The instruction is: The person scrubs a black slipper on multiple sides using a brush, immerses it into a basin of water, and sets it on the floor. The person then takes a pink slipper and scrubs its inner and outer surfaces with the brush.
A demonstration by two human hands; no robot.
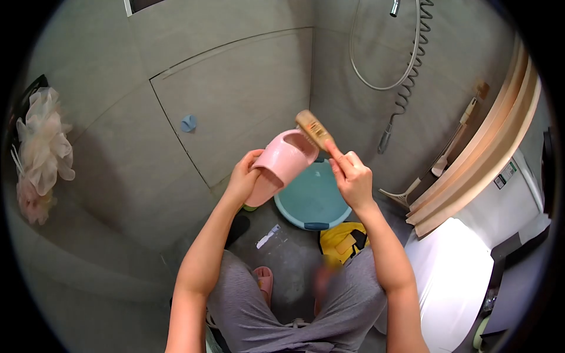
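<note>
A pink slide slipper [281, 160] is gripped in my left hand [240, 179], tilted with its toe end up to the right. My right hand [353, 176] holds a wooden scrub brush [313, 129], the index finger stretched along its back. The brush is at the slipper's toe end, its bristle side turned towards the slipper. Below both hands stands a teal basin [315, 194] with liquid in it. I cannot tell how firmly the bristles press on the slipper.
A yellow and black cloth or bag [341, 241] lies by the basin. A white toilet [450, 276] and a peach curtain [477, 165] stand to the right. Mesh bath puffs [44, 141] hang at the left. A coiled hose [412, 76] hangs on the back wall.
</note>
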